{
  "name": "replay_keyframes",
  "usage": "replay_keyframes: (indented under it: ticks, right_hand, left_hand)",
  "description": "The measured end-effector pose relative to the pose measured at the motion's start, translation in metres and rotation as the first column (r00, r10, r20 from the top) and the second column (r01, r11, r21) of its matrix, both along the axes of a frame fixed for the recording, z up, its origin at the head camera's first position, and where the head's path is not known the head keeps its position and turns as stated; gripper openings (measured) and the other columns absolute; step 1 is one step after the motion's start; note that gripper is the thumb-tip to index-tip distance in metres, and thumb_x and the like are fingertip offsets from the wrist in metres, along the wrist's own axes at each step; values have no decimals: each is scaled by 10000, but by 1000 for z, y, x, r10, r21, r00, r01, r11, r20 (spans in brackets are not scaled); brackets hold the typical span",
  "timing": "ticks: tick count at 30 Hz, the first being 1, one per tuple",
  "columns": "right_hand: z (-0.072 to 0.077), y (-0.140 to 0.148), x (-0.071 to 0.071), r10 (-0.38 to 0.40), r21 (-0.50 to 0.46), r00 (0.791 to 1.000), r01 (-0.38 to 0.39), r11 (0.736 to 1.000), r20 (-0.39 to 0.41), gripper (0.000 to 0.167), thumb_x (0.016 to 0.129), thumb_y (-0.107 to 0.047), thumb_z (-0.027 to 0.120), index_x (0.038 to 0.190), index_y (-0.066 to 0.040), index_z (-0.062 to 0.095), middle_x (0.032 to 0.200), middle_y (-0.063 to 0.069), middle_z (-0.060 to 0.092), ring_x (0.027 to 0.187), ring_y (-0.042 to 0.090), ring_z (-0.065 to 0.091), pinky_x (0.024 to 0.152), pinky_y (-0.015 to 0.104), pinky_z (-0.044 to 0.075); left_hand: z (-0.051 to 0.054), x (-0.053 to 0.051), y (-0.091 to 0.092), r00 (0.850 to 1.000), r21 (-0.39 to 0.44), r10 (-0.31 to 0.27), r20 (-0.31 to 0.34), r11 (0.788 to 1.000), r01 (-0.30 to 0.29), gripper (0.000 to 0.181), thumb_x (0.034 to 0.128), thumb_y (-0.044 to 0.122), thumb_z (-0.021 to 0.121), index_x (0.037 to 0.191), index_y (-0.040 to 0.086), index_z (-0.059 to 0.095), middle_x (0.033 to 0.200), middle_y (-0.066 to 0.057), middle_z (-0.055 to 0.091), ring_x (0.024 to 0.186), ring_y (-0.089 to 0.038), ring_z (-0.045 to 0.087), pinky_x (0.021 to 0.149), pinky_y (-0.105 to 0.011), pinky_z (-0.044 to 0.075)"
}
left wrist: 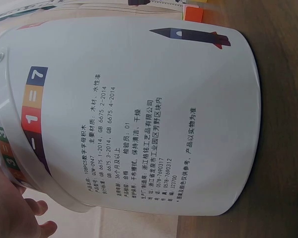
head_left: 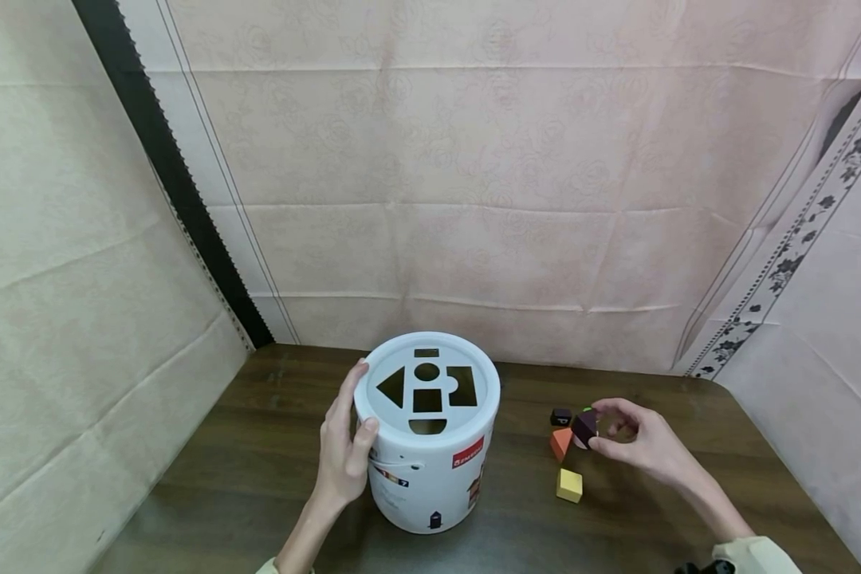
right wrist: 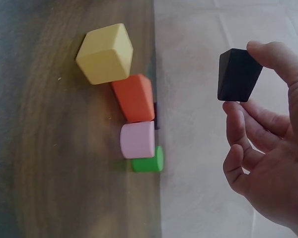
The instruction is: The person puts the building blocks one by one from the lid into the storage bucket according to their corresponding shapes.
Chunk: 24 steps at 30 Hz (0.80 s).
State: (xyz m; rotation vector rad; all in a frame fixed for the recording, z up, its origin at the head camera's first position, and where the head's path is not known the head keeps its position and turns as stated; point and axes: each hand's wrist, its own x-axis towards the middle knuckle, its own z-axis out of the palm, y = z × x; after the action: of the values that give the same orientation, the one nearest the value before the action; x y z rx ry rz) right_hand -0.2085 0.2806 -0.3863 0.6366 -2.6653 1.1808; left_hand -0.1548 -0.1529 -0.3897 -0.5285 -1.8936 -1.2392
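My left hand grips the bucket, thumb over the edge of its lid. My right hand has its grip clamped on the dark block, thumb at one end, fingertips at the other, at about three o'clock from the bucket. On the surface, reckoned from the dark block, the small black block lies at ten o'clock, the orange block at eight, the yellow block near seven. The pink block and green block are partly hidden from above, so I can't place them surely. I'd judge an even pinch on the two ends best, side faces bare, clear of the neighbours, left grip firm enough to steady the bucket.
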Motion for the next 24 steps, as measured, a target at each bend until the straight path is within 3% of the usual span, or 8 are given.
replay_keyframes:
  ticks: [11,17,24]
  right_hand:
    - [20,-15,-2,51,21,996,-49,999,-78,459,783,-149,856,1188,-50,664,896,-5,645,770,180,565,652,299,434]
    - [33,-23,-3,84,18,989,-83,996,-119,414,798,-136,845,1168,-73,672,982,-35,682,788,146,566,670,301,429]
    - [48,-35,-5,81,53,983,-73,996,-167,406,792,-190,854,1152,-99,689,960,-52,671,808,106,573,715,275,435]
  left_hand:
    - [1,1,0,1000,-1,-5,1,1000,5,681,998,466,432,1511,19,410,1484,-125,487,1294,-297,503,1043,-271,355]
    - [2,0,0,1000,0,-8,1,1000,8,678,997,454,435,1509,10,409,1490,-131,479,1296,-301,502,1047,-270,351]
    - [2,1,0,1000,1,-3,4,1000,3,674,994,458,435,1508,22,417,1487,-123,484,1296,-297,502,1043,-266,351]
